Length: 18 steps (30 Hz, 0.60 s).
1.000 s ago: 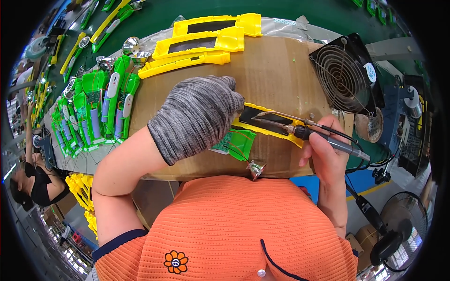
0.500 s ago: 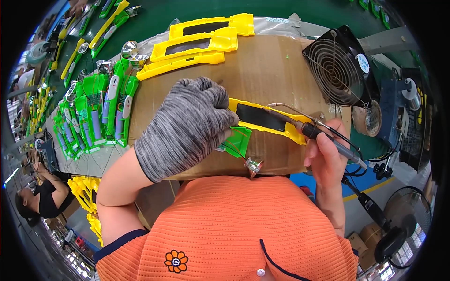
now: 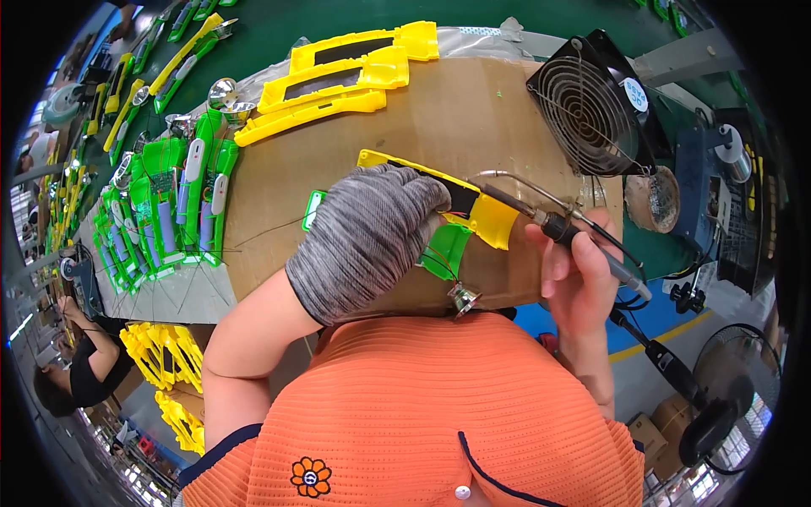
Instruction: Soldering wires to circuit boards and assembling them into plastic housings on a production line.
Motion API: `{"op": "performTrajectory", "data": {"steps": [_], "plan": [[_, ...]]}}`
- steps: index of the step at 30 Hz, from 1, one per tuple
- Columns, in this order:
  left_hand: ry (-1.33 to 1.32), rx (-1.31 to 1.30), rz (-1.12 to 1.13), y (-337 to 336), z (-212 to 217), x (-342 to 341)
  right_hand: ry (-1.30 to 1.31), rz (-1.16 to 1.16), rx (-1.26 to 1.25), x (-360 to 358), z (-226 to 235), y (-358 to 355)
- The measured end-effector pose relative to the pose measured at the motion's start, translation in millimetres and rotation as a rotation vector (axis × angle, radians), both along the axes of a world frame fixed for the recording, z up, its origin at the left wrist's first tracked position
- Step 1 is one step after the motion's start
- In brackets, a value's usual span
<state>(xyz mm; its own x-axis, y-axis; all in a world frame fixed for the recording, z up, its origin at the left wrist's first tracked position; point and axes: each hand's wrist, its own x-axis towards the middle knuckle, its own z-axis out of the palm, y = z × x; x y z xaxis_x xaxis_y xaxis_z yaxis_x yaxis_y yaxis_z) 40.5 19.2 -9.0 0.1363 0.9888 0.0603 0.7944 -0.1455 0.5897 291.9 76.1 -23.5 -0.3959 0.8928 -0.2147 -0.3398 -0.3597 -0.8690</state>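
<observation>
My left hand (image 3: 367, 232), in a grey knitted glove, is closed on the edge of a yellow plastic casing half (image 3: 498, 218) with a dark panel. Its fingertips are hidden. Under this hand lies a green casing (image 3: 448, 251); wires run from it to a small silvery reflector (image 3: 463, 297) by the table's front edge. Bare, my right hand (image 3: 583, 270) grips a soldering iron (image 3: 562, 232) with a thin metal tube along it. The iron points left over the yellow casing's right part; whether its tip touches cannot be made out.
Green lamp bodies (image 3: 165, 203) with wires and batteries crowd the left side. Yellow casings (image 3: 338, 80) line the back. A black fan (image 3: 583, 110) stands back right, beside a round tin (image 3: 652, 201) and a solder spool (image 3: 735, 156). Another person (image 3: 93, 363) sits far left.
My left hand has moved down and right and now lies over the yellow casing, which is tilted and shifted left. The right hand with the iron has barely moved.
</observation>
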Motion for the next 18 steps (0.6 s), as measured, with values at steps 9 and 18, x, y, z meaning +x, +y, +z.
{"op": "performTrajectory", "data": {"steps": [9,18], "plan": [[0.219,-0.145,0.007,12.2,6.8,14.0,-0.258,0.196,0.105,21.3,12.8,20.8],[0.307,-0.177,-0.024,19.6,7.3,15.4,-0.345,0.308,0.164,18.4,19.7,29.2]]}}
